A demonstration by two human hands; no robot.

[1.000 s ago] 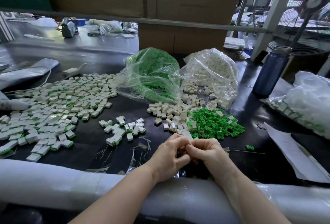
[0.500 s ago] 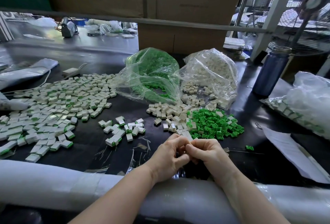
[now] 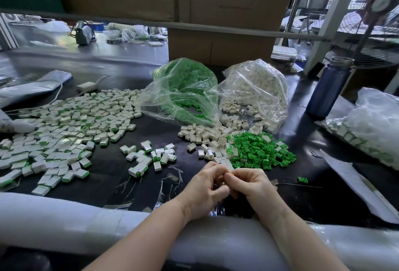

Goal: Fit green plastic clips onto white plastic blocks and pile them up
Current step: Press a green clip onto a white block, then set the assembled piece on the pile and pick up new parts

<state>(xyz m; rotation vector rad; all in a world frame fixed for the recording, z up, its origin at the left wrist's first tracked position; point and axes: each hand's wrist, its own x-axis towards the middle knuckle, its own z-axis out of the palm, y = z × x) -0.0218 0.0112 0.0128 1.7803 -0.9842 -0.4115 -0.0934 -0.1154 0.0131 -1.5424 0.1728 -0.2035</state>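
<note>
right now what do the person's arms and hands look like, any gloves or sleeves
Both are bare. The left hand and the right hand wear no gloves, and no rings or watch show on the parts in view. Both forearms are uncovered from the wrists down to the bottom edge of the head view, with no sleeve, band or marking visible on them.

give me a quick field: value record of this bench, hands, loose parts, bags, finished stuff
left hand: left hand fingers curled, meeting the right at the near table edge
right hand: right hand fingers curled against the left; what they hold is hidden
loose clips: green clips heaped just beyond the hands
loose blocks: white blocks left of that heap
bags: green clip bag left, white block bag right, both open
finished: large assembled pile far left, small assembled cluster nearer
stray: single green clip right of the hands
other: blue bottle
</note>
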